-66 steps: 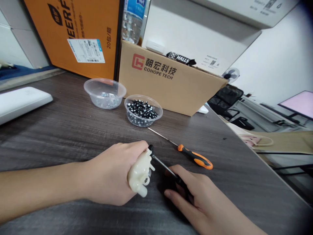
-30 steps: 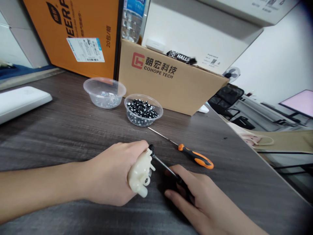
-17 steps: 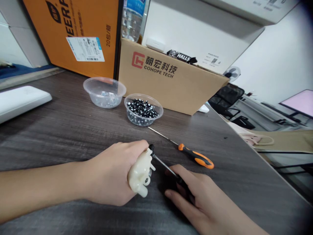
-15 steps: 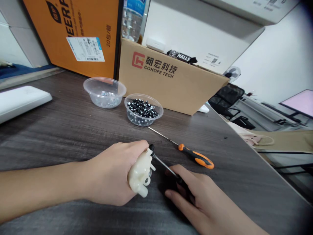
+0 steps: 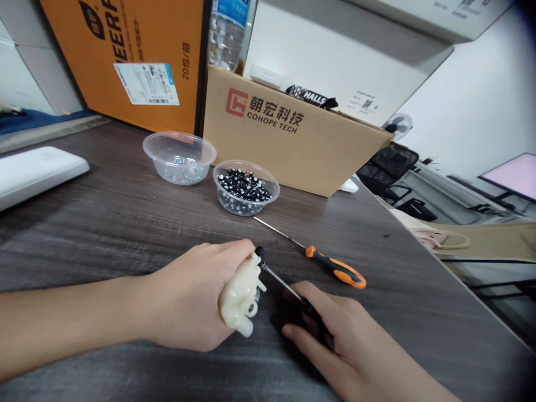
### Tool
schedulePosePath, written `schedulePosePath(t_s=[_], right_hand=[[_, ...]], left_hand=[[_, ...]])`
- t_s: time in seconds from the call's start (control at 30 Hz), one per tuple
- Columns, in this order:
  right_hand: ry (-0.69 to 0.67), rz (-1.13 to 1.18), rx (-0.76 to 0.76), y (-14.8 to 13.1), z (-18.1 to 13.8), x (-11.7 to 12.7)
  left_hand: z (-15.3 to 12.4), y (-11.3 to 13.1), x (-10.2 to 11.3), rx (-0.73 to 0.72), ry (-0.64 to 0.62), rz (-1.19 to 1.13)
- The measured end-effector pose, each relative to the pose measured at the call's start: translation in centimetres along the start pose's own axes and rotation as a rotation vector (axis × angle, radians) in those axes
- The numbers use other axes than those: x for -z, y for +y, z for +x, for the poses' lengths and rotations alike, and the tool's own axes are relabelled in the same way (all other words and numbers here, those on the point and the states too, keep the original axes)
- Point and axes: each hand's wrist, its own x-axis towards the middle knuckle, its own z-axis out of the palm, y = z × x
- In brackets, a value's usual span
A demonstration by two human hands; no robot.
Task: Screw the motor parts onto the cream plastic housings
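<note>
Right now the person's left hand [image 5: 192, 298] is closed around a cream plastic part [image 5: 240, 296], thumb along the top, the rest of its fingers mostly out of sight behind the back of the hand. The part is held up over the near side of the desk [image 5: 125, 223], its stubby tube pointing down and its small ring facing out from the grip. The right hand [image 5: 335, 329] has its fingers wrapped about the black handle of a screwdriver [image 5: 281, 283], whose thin metal shaft slants up to a small black round piece [image 5: 260, 254] against the part's upper end; whether the tip is seated in that piece is hard to make out from where I stand.

Beyond the hands, an orange-and-black screwdriver [image 5: 335, 265] lies in toward the desk's right edge, its shaft reaching to the foot of a clear bowl [image 5: 242, 210] heaped with black-and-silver pieces. Just beside that, farther left, stands a second clear bowl [image 5: 161, 167] with a few small shiny bits at the bottom. A brown carton [image 5: 268, 156] and an orange box [image 5: 146, 44] stand along the far edge, and a white case [image 5: 42, 170] sits over by the left edge.
</note>
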Motion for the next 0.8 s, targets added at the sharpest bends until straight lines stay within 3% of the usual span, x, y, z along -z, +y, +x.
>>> schedulePosePath(t_s=[0.8], right_hand=[[-0.008,0.003,-0.02,-0.09,0.01,0.13]], left_hand=[[-0.17,-0.16,-0.02,0.017,-0.023,-0.013]])
